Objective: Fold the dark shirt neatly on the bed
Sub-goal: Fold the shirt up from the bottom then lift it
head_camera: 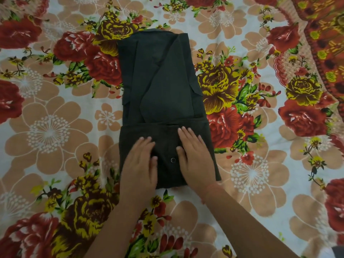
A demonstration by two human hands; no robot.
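Note:
The dark shirt lies in the middle of the bed as a long narrow rectangle, sides and sleeves folded inward. Its near end is turned up over itself into a thicker band, with a small round button showing on top. My left hand rests flat, palm down, on the left part of that band. On the right part lies my right hand, also flat, its fingers spread and reaching the band's far edge. Neither hand grips the cloth.
The bed is covered by a floral sheet with red, yellow and peach flowers on white. An orange-red patterned cloth lies at the far right corner.

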